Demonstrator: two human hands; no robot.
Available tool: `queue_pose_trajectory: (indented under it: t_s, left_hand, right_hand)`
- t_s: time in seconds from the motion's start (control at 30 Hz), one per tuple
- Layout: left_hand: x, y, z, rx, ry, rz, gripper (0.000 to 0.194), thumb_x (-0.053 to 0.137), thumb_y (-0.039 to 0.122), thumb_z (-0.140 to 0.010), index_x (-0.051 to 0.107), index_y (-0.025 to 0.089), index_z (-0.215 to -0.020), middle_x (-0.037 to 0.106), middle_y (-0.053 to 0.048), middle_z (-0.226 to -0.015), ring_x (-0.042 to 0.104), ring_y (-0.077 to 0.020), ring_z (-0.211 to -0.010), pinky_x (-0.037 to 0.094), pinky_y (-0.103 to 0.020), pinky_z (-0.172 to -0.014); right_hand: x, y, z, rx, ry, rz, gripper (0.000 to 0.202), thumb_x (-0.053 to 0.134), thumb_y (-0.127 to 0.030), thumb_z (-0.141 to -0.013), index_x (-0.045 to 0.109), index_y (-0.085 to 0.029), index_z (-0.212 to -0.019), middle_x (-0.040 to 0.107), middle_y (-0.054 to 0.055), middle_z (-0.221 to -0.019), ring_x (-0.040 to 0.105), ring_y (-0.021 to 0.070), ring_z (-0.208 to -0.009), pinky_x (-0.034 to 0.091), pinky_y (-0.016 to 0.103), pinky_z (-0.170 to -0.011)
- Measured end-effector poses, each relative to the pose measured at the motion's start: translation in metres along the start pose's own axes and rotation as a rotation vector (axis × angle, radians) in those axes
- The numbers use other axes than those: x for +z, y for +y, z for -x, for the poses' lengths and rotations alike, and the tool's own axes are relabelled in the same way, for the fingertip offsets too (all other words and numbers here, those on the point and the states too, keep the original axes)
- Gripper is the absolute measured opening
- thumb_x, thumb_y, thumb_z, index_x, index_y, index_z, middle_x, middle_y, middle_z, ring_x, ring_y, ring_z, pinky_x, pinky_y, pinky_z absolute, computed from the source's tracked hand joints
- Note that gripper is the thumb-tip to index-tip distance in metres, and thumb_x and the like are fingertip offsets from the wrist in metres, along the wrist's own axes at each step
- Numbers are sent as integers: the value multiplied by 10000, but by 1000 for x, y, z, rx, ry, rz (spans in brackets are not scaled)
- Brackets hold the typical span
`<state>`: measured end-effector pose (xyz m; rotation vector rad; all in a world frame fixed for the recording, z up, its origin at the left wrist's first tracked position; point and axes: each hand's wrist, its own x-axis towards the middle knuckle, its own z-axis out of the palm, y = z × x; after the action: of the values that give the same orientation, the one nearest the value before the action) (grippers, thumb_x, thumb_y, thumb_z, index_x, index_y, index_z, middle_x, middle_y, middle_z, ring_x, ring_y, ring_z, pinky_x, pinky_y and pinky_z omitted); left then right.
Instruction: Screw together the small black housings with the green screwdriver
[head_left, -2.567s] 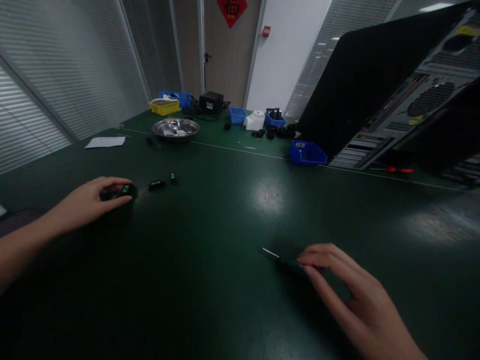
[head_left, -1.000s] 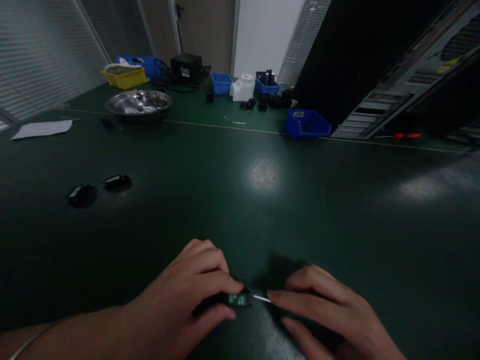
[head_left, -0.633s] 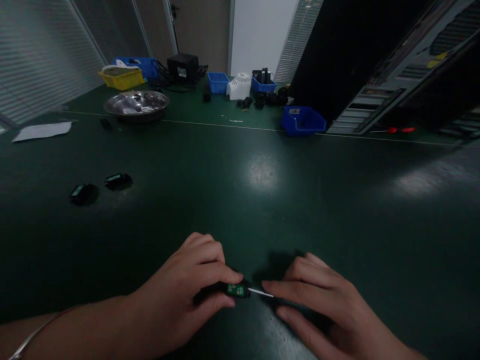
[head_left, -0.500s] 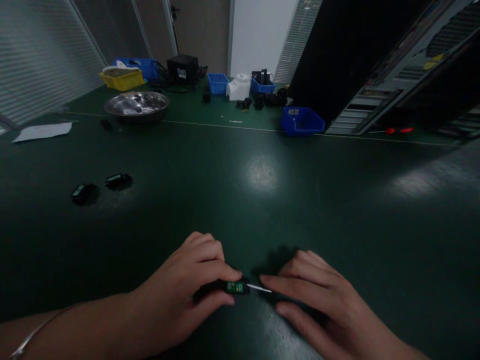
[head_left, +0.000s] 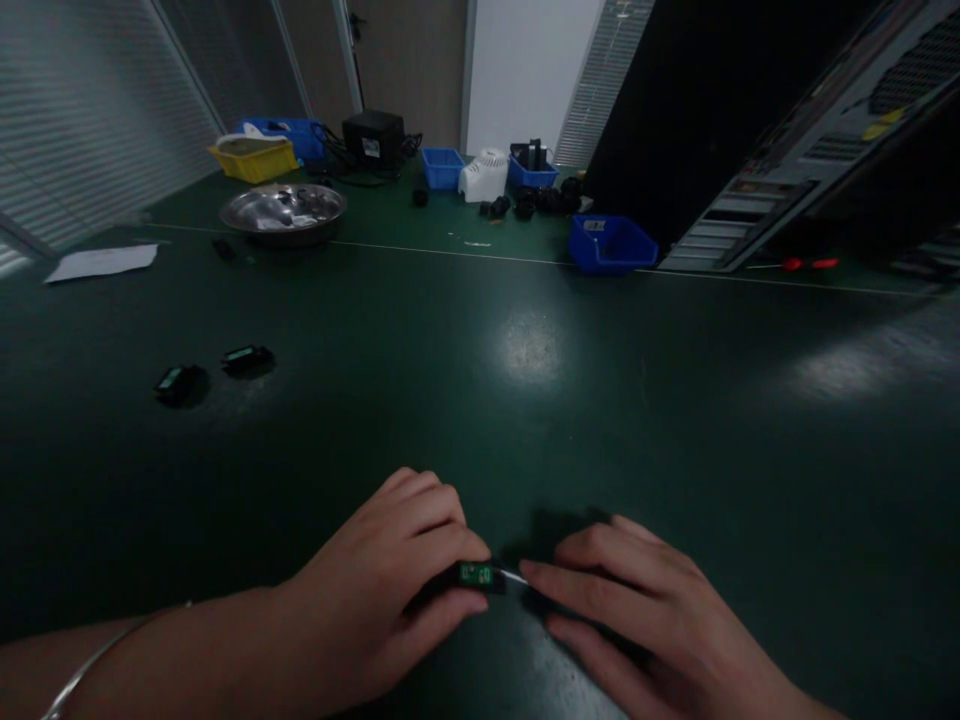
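Low in the head view, my left hand (head_left: 405, 580) pinches a small black part with a green circuit board (head_left: 476, 573) between thumb and index finger. From the right side of that part a thin metal shaft (head_left: 513, 576) runs toward my right hand (head_left: 630, 600). The index fingertip of my right hand touches the shaft's outer end, with the thumb just below. What lies under the right palm is dark and hard to make out. Two similar black parts, one at the left (head_left: 178, 382) and another beside it (head_left: 247, 358), rest on the table.
Across the green table (head_left: 420, 330) stand a metal bowl (head_left: 285, 212), a yellow bin (head_left: 256, 160), a blue bin (head_left: 611, 245), a white device (head_left: 484, 176) and a black box (head_left: 373, 138). A computer case (head_left: 720, 210) is at the right, paper (head_left: 103, 262) at the left.
The right index finger has come closer to the black part, and less of the metal shaft shows. The whole scene has shifted slightly rightward in view.
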<state>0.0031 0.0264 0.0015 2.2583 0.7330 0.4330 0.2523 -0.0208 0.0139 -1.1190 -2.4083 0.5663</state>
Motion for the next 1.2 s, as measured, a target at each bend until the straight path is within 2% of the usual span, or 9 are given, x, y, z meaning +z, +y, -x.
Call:
queue_pose_trajectory:
  t_s: [0.27,0.4,0.57,0.67,0.77,0.93,1.03,1.2]
  left_hand:
    - [3,-5,6,9,-7,41,200,585,149,-912,583,235,-1093,545,-4,-889,497,-157,-805,343,-276,-680]
    - [2,-4,8,39,27,46,169,579,178,-927,585,230,-1088,559,-1,-870,513,-141,-761,350,-259,-651]
    - [2,-2,8,68,70,97,147,578,190,-935,598,228,-1076,579,0,-860,540,-129,-756,370,-238,-647]
    - [2,-1,8,61,86,106,130,578,196,-935,612,220,-1058,583,-5,-845,541,-128,-738,376,-234,-638]
    - [1,-2,8,51,82,128,130,584,201,-932,619,214,-1057,584,-8,-841,544,-127,-729,380,-233,-634]
    - [2,-2,7,5,35,158,135,605,189,-912,630,214,-1042,580,-7,-838,543,-127,-730,381,-229,-626]
    - [3,0,6,-28,35,116,165,624,150,-877,635,216,-1029,579,-13,-855,535,-149,-779,388,-248,-668]
    - [3,-1,4,-5,47,93,187,624,129,-863,638,203,-1034,573,-28,-857,512,-170,-809,387,-272,-703]
  right_hand:
    - [-3,-5,-6,10,-42,11,369,587,-171,-895,622,-248,-1255,704,32,-966,657,155,-823,514,277,-744]
    - [-4,-4,-2,-15,-53,-13,372,560,-174,-915,602,-243,-1279,709,35,-951,664,152,-830,512,289,-770]
    - [0,0,2,-53,-22,-72,338,554,-218,-930,604,-253,-1262,707,33,-923,657,147,-796,501,282,-725]
    - [-1,-2,0,-17,-40,-62,354,565,-197,-922,604,-255,-1269,708,42,-945,656,154,-796,499,286,-707]
    - [-1,-4,-1,2,-78,-51,383,584,-192,-911,599,-256,-1289,704,42,-936,655,154,-791,502,284,-703]
    - [-1,-4,-1,40,-56,-49,388,574,-187,-911,606,-265,-1290,704,41,-915,656,155,-799,506,287,-737]
    - [-1,-3,-2,42,-73,-58,365,587,-188,-894,637,-255,-1249,703,43,-908,652,157,-781,507,275,-693]
    - [-2,-6,-3,55,-83,-56,362,590,-174,-890,637,-254,-1240,707,41,-907,653,161,-767,509,285,-683]
